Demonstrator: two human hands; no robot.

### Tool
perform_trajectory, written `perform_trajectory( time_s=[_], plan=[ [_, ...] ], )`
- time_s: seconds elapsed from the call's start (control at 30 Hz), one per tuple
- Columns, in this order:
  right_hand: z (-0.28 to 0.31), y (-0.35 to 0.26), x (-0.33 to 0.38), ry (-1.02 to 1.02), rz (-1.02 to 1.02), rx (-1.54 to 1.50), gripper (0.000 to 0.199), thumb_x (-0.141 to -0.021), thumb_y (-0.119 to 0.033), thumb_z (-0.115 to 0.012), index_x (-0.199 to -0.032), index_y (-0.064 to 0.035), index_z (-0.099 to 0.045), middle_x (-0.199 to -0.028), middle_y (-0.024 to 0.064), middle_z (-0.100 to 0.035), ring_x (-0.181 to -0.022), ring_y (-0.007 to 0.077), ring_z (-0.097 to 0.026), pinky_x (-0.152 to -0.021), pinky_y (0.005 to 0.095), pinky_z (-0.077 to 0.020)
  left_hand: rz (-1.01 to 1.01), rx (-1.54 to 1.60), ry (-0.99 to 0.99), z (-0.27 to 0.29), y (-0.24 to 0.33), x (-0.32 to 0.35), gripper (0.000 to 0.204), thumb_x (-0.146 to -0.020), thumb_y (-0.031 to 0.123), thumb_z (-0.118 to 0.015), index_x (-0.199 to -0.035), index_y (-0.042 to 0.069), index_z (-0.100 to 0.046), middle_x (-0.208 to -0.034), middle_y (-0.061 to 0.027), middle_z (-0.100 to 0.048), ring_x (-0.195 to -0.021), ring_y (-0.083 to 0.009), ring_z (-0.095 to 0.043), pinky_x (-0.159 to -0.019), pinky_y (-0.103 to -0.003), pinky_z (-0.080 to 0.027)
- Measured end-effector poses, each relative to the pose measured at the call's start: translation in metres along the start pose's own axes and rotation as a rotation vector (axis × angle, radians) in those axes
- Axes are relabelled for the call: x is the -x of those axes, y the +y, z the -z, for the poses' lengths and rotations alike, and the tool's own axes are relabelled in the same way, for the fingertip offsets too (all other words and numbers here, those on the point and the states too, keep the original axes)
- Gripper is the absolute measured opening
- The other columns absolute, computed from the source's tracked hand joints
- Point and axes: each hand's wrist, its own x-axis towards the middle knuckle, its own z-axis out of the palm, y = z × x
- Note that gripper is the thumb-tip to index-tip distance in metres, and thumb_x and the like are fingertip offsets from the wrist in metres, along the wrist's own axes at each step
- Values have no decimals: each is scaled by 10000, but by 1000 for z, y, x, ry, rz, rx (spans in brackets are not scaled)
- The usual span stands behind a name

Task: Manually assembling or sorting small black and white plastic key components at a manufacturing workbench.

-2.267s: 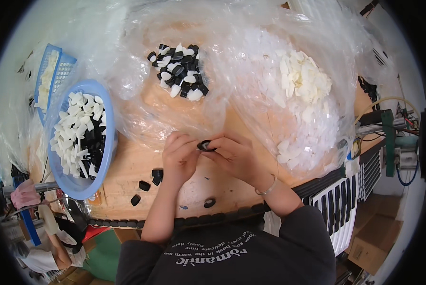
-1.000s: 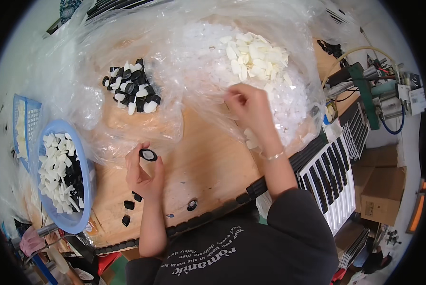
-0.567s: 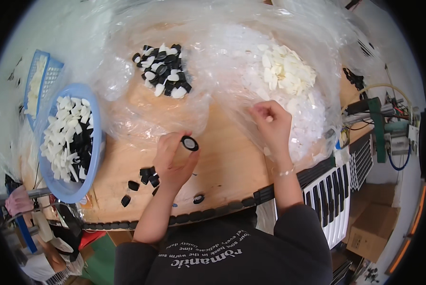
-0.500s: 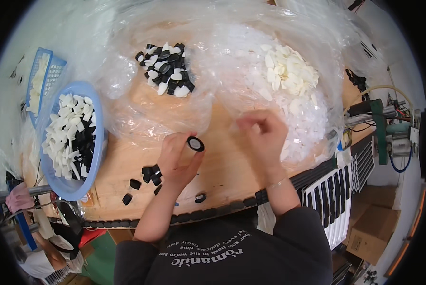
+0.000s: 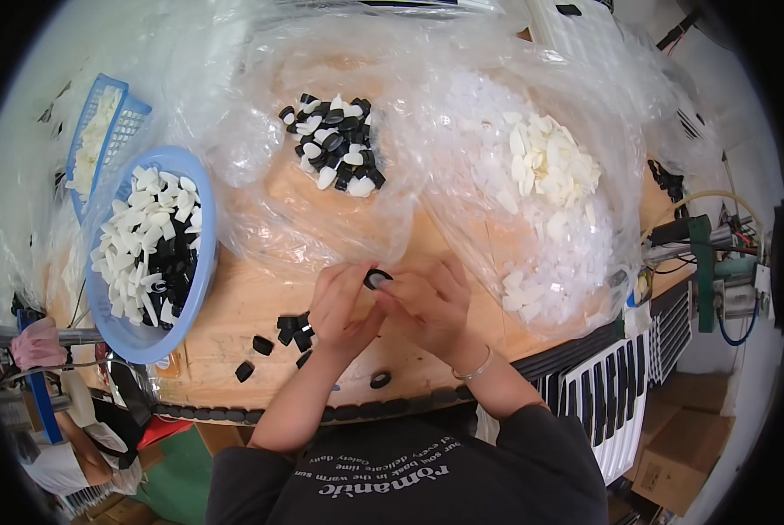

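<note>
Near the middle of the frame, both hands meet over the wooden table (image 5: 234,350). The left hand (image 5: 344,306) and right hand (image 5: 427,302) together pinch a small black ring-shaped cap (image 5: 376,279) between their fingertips, so each hand is closed around that one piece. It looks like light, stiff moulded plastic, smooth enough to slip, so in my judgement it is best gripped by its outer rim with thumb and forefinger rather than squeezed across the opening.

Just below the left hand lies a loose cluster of black caps (image 5: 291,328), and one more black ring (image 5: 380,380) sits near the table's front edge. At the left, a blue plastic basket (image 5: 201,262) holds mixed white and black pieces. Clear plastic bags (image 5: 427,157) spread across the upper frame, carrying a pile of black and white parts (image 5: 335,153) and, at the right, a heap of white inserts (image 5: 554,171).
</note>
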Motion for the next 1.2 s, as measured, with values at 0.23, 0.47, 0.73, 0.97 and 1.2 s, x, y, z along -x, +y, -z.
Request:
perform_trajectory(
  time_s=[0.23, 0.47, 0.73, 0.97, 1.2],
  plan=[
    [-1, 10, 10, -152, -687, -622, 224, -807, -122, -710, -1008, -35, -666, -938, 52, -644, -781, 137, -590, -701, 248, -465, -21, -22, -19, -1, -4, -4, 509, -619, -34, -752, -1108, -52, -611, -1008, -147, -676, -883, -290, -594, -766, -343, -478],
    [1, 19, 12, -412, -1072, -1058, 157, -872, -28, -628, -1026, 3, -637, -964, 35, -645, -872, 97, -610, -765, 243, -509, -85, -20, -81, -5, -4, -4, 466, -637, -42, -739, -1089, -32, -626, -972, -139, -678, -887, -298, -612, -766, -352, -472],
    [-9, 20, 25, -301, -1087, -1226, 100, -885, -39, -622, -980, -21, -647, -925, 8, -641, -848, 70, -601, -753, 230, -499, -117, -30, -143, -6, -4, -1, 462, -620, -66, -740, -1066, -39, -622, -980, -153, -678, -924, -305, -613, -784, -363, -521],
    [31, 85, -2, -205, -802, -146, 121, -859, -100, -630, -902, 6, -671, -775, 48, -662, -671, 107, -585, -636, 247, -473, 68, -51, -89, 2, -17, -1, 532, -645, -94, -717, -1153, -14, -583, -1058, -148, -653, -1003, -283, -586, -872, -350, -481],
    [39, 135, 20, -398, -816, 302, 102, -789, -66, -657, -839, 23, -657, -738, 157, -633, -628, 254, -605, -599, 321, -470, 117, 9, -70, 6, -13, -5, 539, -647, -105, -711, -1161, -6, -583, -1098, -137, -651, -1027, -262, -579, -905, -348, -466]
  ],
)
